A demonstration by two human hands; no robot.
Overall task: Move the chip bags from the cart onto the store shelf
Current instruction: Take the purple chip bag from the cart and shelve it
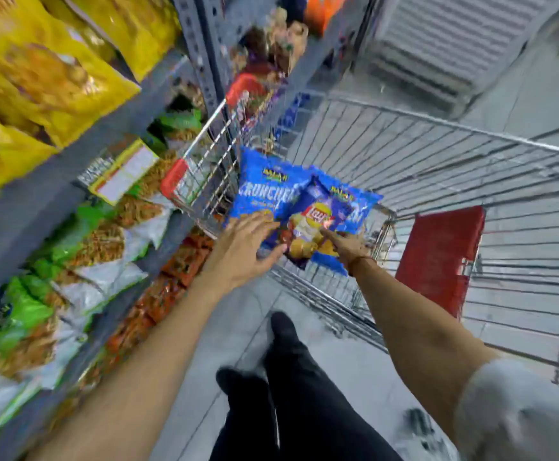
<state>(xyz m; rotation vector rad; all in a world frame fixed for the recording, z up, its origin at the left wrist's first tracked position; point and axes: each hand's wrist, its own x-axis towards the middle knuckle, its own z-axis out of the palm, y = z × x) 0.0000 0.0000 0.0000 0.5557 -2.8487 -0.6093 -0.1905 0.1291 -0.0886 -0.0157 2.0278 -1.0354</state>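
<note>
Beside stocked store shelf (72,168) on left, over wire cart (438,154): right hand (344,244) clutching Lay's bag (311,224) and blue Crunchex bags (265,191), left hand (245,247) open alongside; best supported underneath before lifting shelfward.

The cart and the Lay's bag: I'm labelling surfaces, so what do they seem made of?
Cart: apparently bare metal wire, silvery and glinting, with red, likely plastic, corner caps. Lay's bag: thin glossy film, probably plastic, crinkled with highlights.

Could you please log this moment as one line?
stage: pickup | right hand: holding blue chip bags over cart | left hand: open, reaching | shelf: left
</note>
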